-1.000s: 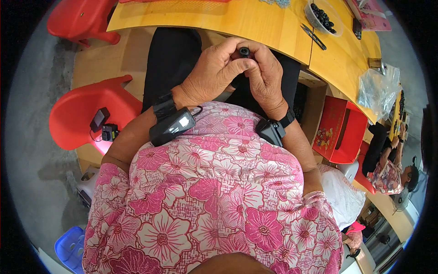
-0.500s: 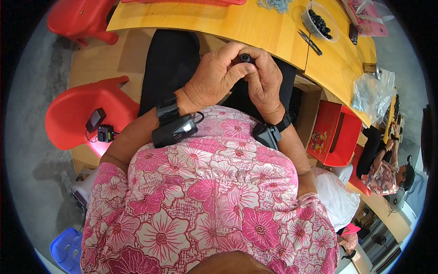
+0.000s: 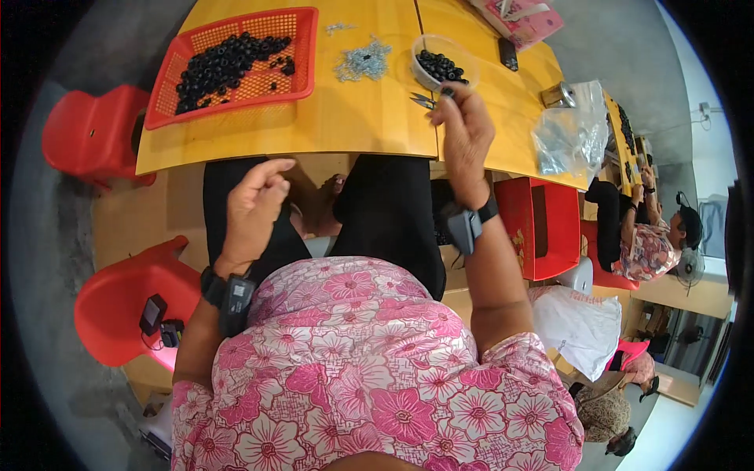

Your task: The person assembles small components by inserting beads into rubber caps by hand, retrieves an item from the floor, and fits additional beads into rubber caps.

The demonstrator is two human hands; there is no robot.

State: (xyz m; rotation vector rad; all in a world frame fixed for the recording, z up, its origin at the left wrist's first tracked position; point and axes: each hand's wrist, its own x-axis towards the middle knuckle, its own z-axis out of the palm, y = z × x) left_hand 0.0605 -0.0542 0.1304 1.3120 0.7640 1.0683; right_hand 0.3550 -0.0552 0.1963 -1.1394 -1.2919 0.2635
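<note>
My right hand (image 3: 469,129) is over the table beside a clear round tub (image 3: 473,67). A small black round part (image 3: 448,92) is pinched at its fingertips. More small black round parts (image 3: 441,67) lie in the tub. Just below the tub's rim, partly behind that hand, lies a pair of small metal-tipped snips or tweezers (image 3: 422,100); I cannot tell which. My left hand (image 3: 255,208) hangs above my lap, short of the table's front edge, fingers loosely bent and apart, with nothing visible in it.
A red basket (image 3: 310,59) of black ring-like parts stands at the left of the yellow table (image 3: 369,125). Beside it lies a pile of small silvery pieces (image 3: 364,61). A metal can (image 3: 558,95) and clear plastic bag (image 3: 569,141) are at the right, above a red box (image 3: 559,235).
My hands were together over my lap around a black part. They have parted: the right reached forward to the tub, the left moved left and down. The view now takes in more of the table.
</note>
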